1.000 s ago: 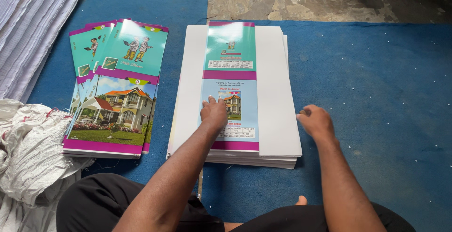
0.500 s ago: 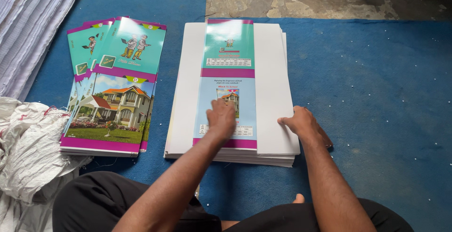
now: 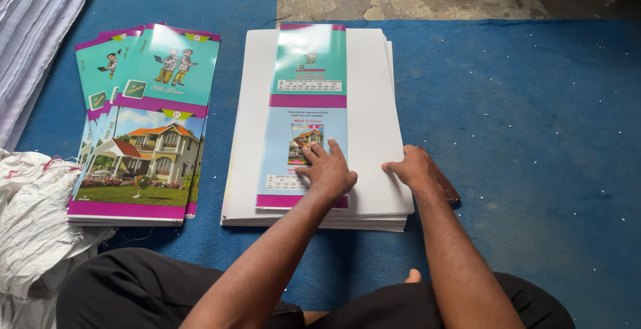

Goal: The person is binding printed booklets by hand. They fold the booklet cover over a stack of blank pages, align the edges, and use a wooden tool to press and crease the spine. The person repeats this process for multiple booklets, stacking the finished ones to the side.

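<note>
While the left hand [image 3: 327,172] presses flat on the white sheet stack [image 3: 370,135], the right hand [image 3: 417,169] curls over its right edge; printed covers [image 3: 143,128] lie left, bare blue mat [image 3: 534,135] right.

Head view, looking down at a blue floor mat [image 3: 534,135]. Stack of white sheets [image 3: 374,102] lies centred, a teal-and-purple printed cover strip [image 3: 308,75] running down its top. Left hand [image 3: 327,172] rests flat on the strip's lower end; right hand [image 3: 417,169] grips the stack's right edge. Pile of house-picture covers [image 3: 143,142] lies to the left; white woven sacking [image 3: 33,235] beside it.
</note>
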